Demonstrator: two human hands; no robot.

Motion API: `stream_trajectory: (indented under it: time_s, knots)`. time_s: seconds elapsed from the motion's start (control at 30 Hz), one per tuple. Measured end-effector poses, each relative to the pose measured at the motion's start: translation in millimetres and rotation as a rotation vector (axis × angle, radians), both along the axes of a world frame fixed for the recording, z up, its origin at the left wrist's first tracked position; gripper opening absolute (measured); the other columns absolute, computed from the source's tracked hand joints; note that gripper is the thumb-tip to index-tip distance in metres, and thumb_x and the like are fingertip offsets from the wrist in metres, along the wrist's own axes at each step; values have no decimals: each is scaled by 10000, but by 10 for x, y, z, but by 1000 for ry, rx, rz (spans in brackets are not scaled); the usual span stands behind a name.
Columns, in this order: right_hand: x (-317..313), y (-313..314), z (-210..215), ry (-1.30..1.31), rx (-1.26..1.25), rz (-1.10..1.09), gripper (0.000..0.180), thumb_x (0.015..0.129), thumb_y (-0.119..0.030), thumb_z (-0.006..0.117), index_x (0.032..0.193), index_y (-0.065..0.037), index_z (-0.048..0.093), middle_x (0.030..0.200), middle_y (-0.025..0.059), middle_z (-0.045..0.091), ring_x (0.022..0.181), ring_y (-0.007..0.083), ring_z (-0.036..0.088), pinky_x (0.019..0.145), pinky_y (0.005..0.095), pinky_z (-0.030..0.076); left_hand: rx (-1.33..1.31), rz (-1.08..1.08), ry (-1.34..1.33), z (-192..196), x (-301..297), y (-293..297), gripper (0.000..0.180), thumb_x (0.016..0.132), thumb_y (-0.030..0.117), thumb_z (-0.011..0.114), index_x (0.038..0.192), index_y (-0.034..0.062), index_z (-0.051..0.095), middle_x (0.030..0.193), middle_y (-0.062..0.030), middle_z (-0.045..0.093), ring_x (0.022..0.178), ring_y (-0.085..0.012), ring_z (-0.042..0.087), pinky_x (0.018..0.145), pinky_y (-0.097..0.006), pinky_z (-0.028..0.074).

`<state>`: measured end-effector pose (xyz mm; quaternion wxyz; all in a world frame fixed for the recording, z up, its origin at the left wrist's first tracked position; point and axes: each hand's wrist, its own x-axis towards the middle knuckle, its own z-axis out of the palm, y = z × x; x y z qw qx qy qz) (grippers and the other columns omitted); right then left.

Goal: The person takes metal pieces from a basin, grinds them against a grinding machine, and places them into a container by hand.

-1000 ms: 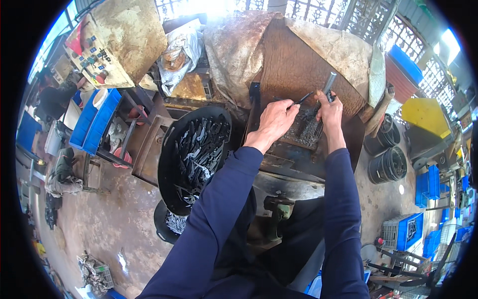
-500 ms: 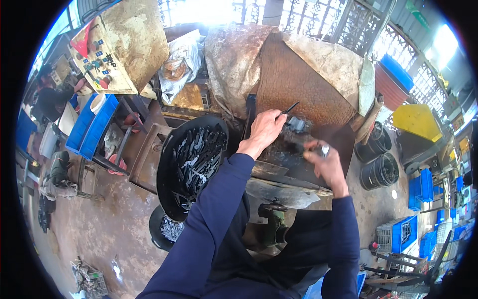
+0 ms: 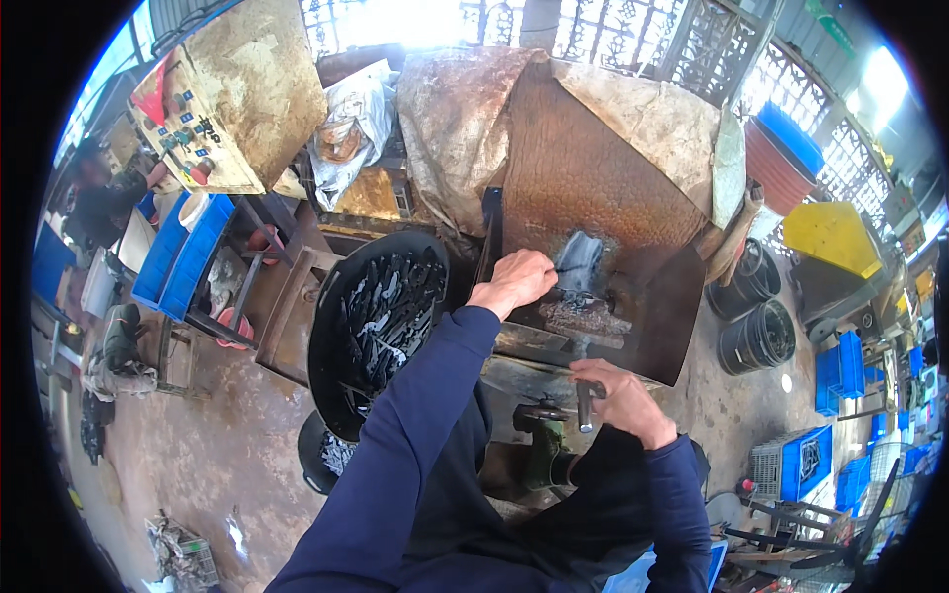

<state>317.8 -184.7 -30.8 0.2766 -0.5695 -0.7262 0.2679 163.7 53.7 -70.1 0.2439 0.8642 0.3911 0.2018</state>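
My left hand (image 3: 521, 282) is closed, and a thin dark strip (image 3: 566, 269) shows at its fingertips. Right beside those fingertips stands a blue-grey block (image 3: 580, 259), partly wet or shiny, in front of a rust-brown sheet. Below it lies a rough, rusty bar-shaped part (image 3: 585, 318) of the bench machine. My right hand (image 3: 625, 403) is wrapped round a metal handle (image 3: 584, 410) at the front edge of the machine. To the left of my left arm, a black tub (image 3: 321, 346) holds many dark, narrow pieces (image 3: 390, 306).
A second black tub (image 3: 311, 460) with grey pieces stands below the first. Brown-stained sheeting (image 3: 465, 109) hangs behind the machine, and a metal side plate (image 3: 672, 316) rises at its right. Black buckets (image 3: 756, 336) stand farther right. A person (image 3: 99, 198) is at far left.
My right hand has come down toward me and now grips the handle at the front edge. My left hand has shifted slightly down, and the dark strip's tip no longer points upward.
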Motion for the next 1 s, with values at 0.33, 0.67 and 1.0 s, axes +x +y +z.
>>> stream_trajectory:
  time_s: [0.33, 0.67, 1.0]
  knots:
    - [118, 327, 401, 564, -367, -528, 139, 920, -18, 654, 1057, -8, 678, 1026, 79, 736, 633, 105, 620, 534, 308, 501, -22, -178, 80, -344, -16, 77, 196, 902, 242, 615, 896, 85, 732, 909, -174, 721, 913, -406, 678, 793, -504, 536]
    - [149, 681, 177, 1213, 12, -778, 155, 987, -182, 660, 1058, -45, 656, 895, 87, 709, 480, 93, 454, 445, 289, 412, -117, -127, -184, 250, 203, -211, 233, 944, 229, 634, 862, 19, 694, 776, -145, 698, 723, -306, 656, 685, -412, 490]
    - [22, 818, 156, 1311, 200, -655, 171, 981, -207, 680, 1035, -49, 645, 713, 14, 575, 488, 104, 484, 445, 287, 412, -728, -351, -492, 611, 242, -564, 237, 982, 212, 641, 936, 4, 744, 732, -1, 677, 574, -73, 476, 529, -294, 382]
